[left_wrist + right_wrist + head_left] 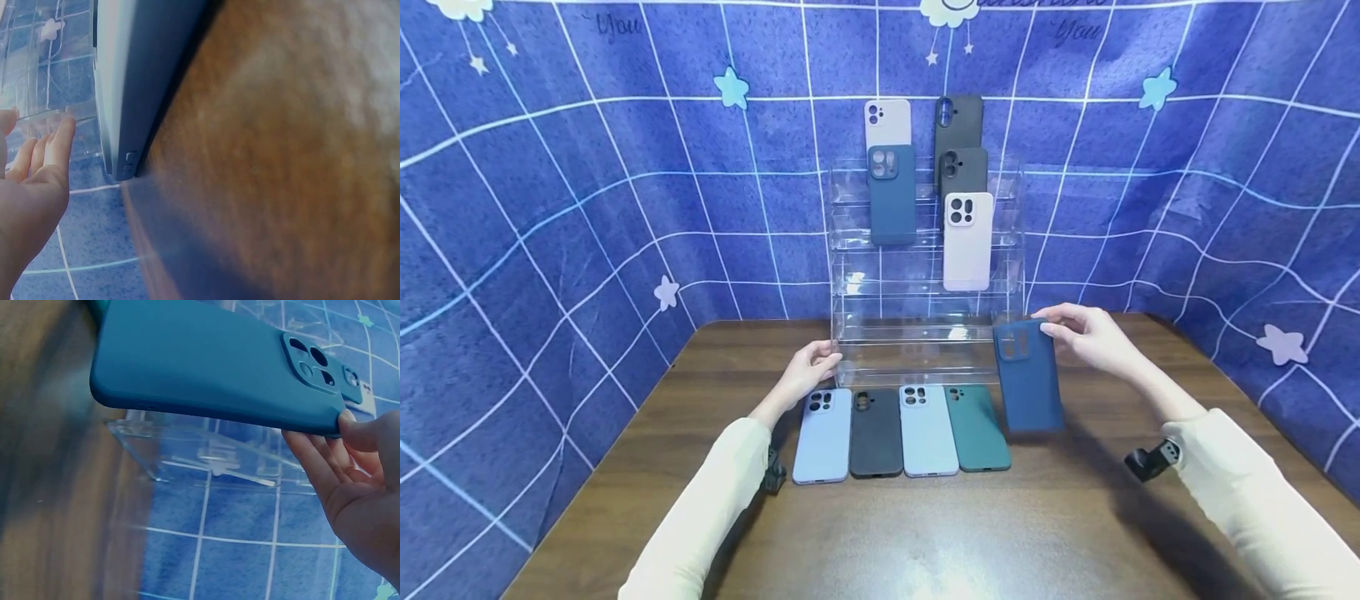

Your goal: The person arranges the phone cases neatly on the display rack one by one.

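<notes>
The right hand point(1088, 337) pinched a blue case point(1030, 383) by its top corner, over the table point(887, 542), right of four flat cases point(876, 437) in a row. The left hand point(805, 372) gripped the left side of the clear rack point(917, 335), where five more cases point(892, 208) stood.

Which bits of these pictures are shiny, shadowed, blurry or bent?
Head view: glare on the table and clear rack, shadow beneath the right arm, the cloth's grid lines bowing. Left wrist view: table blurred, with a pale sheen at upper right. Right wrist view: table blurred at left, while the held case looks sharper.
</notes>
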Demonstrator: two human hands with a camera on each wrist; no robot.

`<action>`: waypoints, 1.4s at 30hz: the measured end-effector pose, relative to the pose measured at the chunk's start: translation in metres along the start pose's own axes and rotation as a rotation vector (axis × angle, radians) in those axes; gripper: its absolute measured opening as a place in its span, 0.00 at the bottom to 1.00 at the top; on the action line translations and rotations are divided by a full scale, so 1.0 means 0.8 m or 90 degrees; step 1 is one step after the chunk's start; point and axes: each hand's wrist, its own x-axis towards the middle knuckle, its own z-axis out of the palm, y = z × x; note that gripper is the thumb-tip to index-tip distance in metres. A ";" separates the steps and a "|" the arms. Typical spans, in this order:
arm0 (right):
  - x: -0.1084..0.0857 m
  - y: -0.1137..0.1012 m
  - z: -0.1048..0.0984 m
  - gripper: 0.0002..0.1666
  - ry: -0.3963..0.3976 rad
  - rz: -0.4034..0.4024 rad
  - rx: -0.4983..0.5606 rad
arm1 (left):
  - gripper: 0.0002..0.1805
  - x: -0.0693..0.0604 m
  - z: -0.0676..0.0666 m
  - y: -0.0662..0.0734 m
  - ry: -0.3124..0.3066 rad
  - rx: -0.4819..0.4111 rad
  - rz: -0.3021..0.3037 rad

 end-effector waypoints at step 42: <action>0.129 -0.112 0.014 0.16 0.244 -0.089 0.016 | 0.30 0.003 -0.003 -0.001 -0.011 0.000 -0.002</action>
